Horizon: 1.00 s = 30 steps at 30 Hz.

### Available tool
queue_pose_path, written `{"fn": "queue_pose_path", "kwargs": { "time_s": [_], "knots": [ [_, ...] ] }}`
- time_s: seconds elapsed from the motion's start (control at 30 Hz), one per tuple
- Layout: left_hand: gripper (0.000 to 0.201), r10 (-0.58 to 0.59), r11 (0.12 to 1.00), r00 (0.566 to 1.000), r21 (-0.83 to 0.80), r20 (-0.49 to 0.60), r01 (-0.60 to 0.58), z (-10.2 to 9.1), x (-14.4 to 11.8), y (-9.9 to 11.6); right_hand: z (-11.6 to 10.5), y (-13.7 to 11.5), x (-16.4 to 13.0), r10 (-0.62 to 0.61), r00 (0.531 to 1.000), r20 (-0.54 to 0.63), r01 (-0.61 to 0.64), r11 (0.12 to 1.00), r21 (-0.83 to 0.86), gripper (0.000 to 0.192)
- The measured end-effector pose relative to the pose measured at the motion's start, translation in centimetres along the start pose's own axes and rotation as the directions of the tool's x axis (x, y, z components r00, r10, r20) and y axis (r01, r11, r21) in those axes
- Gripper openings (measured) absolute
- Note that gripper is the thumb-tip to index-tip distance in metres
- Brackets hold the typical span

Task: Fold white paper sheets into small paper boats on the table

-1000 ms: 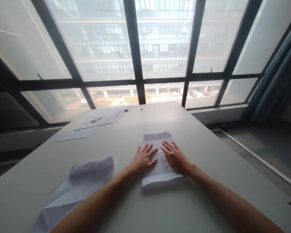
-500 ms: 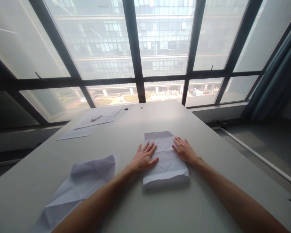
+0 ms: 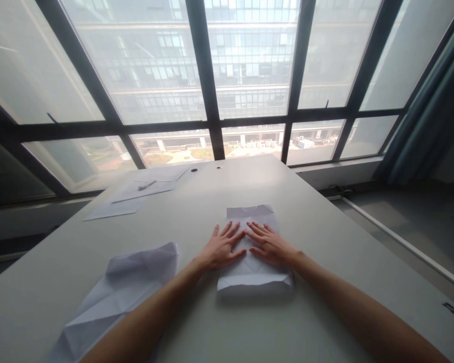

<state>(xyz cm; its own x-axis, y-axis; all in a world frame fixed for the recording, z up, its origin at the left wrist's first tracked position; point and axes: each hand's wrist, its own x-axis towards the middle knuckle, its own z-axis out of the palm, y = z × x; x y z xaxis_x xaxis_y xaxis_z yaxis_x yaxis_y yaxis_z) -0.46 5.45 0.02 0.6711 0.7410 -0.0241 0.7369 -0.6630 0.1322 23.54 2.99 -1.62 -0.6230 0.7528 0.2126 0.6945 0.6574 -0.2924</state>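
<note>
A creased sheet of white paper [image 3: 255,280] lies in front of me on the white table, its near and far ends folded up into flaps. My left hand [image 3: 222,247] rests flat on the left part of the sheet, fingers spread. On the sheet's middle and right side lies my right hand [image 3: 268,244], palm down with the fingers apart. The two hands nearly meet at the fingertips, and they cover much of the paper's centre. A second creased paper [image 3: 124,282] sits to the left, partly hidden behind my left forearm.
Flat paper sheets [image 3: 113,207] lie at the table's far left, with a small whitish pen-like object [image 3: 147,185] on top. Two round holes pierce the table [image 3: 245,181] near its far edge. Beyond stand large windows [image 3: 249,60]; a curtain [image 3: 419,111] hangs at right.
My right hand has slid left across the sheet, from its right edge to its middle, close to my left hand. The left hand stays about where it was. The view has shifted slightly.
</note>
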Motion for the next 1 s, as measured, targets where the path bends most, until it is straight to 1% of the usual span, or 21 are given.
{"fn": "queue_pose_path", "kwargs": {
  "time_s": [0.07, 0.17, 0.33, 0.4, 0.47, 0.57, 0.6, 0.67, 0.73, 0.77, 0.83, 1.0],
  "knots": [
    [0.07, 0.005, 1.0, 1.0, 0.007, 0.009, -0.005, 0.1, 0.1, 0.0, 0.1, 0.2, 0.0, 0.056, 0.998, 0.017, -0.056, 0.998, -0.017, 0.062],
    [0.07, -0.004, 1.0, 1.0, 0.009, 0.007, 0.004, 0.3, 0.2, -0.1, 0.1, 1.0, -0.1, 0.157, 0.988, 0.007, -0.156, 0.986, -0.056, 0.064],
    [0.07, -0.02, 1.0, 1.0, 0.007, -0.011, 0.02, 0.5, 0.2, -0.2, 0.1, 2.4, -0.3, 0.349, 0.936, -0.049, -0.352, 0.929, -0.116, 0.062],
    [0.07, -0.023, 1.0, 1.0, 0.003, -0.017, 0.023, 0.5, 0.2, -0.2, 0.1, 2.6, -0.4, 0.377, 0.923, -0.078, -0.384, 0.915, -0.126, 0.061],
    [0.071, -0.031, 1.0, 0.999, -0.003, -0.023, 0.031, 0.5, 0.2, -0.2, -0.1, 2.5, -0.4, 0.337, 0.933, -0.126, -0.353, 0.926, -0.132, 0.06],
    [0.071, -0.044, 0.999, 0.999, -0.007, -0.033, 0.043, 0.5, 0.2, -0.2, -0.3, 1.8, -0.4, 0.207, 0.965, -0.161, -0.228, 0.966, -0.124, 0.057],
    [0.071, -0.045, 0.999, 0.998, -0.007, -0.036, 0.045, 0.5, 0.2, -0.2, -0.4, 1.6, -0.4, 0.163, 0.975, -0.149, -0.18, 0.977, -0.112, 0.056],
    [0.071, -0.042, 0.999, 0.998, -0.008, -0.039, 0.042, 0.6, 0.2, -0.2, -0.4, 1.2, -0.3, 0.078, 0.993, -0.088, -0.084, 0.994, -0.073, 0.056],
    [0.07, -0.036, 0.999, 0.999, -0.007, -0.04, 0.035, 0.6, 0.2, -0.3, -0.4, 1.0, -0.3, 0.022, 1.0, -0.018, -0.023, 0.999, -0.023, 0.057],
    [0.07, -0.033, 0.999, 0.999, -0.007, -0.04, 0.033, 0.6, 0.2, -0.3, -0.3, 1.0, -0.3, 0.018, 1.0, 0.006, -0.018, 1.0, -0.003, 0.057],
    [0.07, -0.03, 1.0, 0.999, -0.006, -0.043, 0.029, 0.6, 0.2, -0.3, -0.2, 1.0, -0.3, 0.056, 0.998, 0.014, -0.056, 0.998, 0.01, 0.056],
    [0.07, -0.038, 0.999, 0.998, -0.007, -0.043, 0.038, 0.7, 0.3, -0.3, 0.2, 1.3, -0.3, 0.217, 0.975, -0.054, -0.219, 0.975, -0.037, 0.054]
  ]
}}
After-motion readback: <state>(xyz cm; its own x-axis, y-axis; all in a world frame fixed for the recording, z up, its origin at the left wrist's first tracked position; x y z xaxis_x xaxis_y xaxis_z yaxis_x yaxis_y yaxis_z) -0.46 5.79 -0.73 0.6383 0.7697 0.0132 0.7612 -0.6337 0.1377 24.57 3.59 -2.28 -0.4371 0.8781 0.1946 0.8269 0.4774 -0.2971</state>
